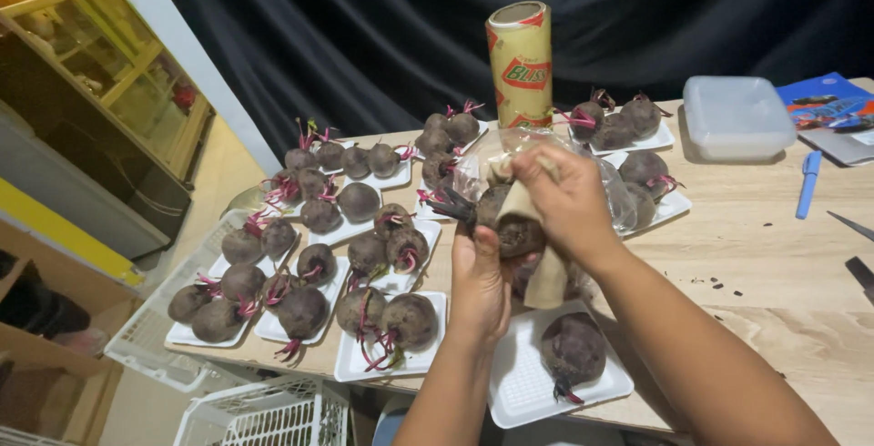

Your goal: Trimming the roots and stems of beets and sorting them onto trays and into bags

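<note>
Yellow-and-red labelled film roll (520,65) stands upright near the far edge of the wooden bench (783,309), behind two bare hands. The left hand (480,284) cups a dark beetroot (510,226) from below, fingers closed around it; the right hand (566,198) presses a beige cloth (543,264) over its top, grip shut on the cloth. Beneath them, a white foam tray (521,382) at the near edge carries one beetroot. More white trays toward the left edge each hold two or three beetroots with pink stems. A lidded clear plastic box (736,116) sits toward the far right corner, beside a blue booklet (827,100) and a blue pen (808,184).
</note>
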